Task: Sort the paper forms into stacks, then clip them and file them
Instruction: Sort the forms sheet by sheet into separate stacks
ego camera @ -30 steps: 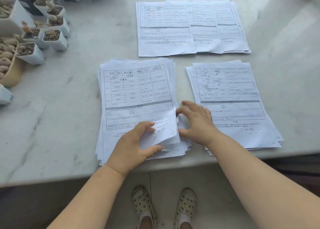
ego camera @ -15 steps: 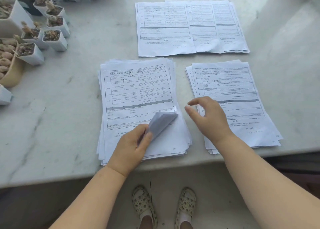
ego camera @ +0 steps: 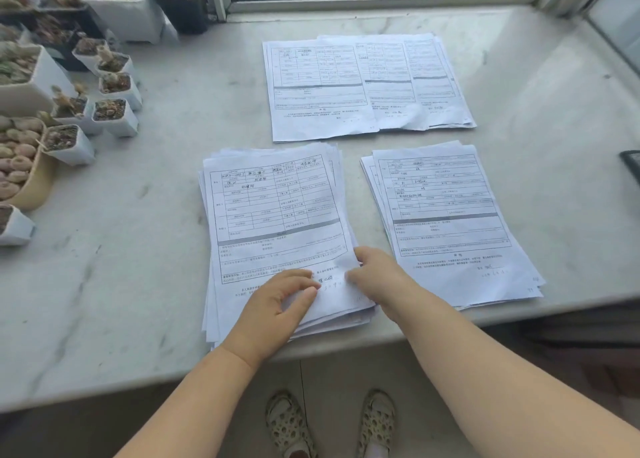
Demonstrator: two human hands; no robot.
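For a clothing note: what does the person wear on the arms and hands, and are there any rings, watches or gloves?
Nothing shows on either arm: both forearms are bare, with no sleeve in view. The left hand and the right hand have no gloves, and no ring, watch or bracelet can be seen.

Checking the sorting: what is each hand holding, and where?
Both hands are on the near left stack. The left hand and right hand pinch its top sheet at the near right corner.
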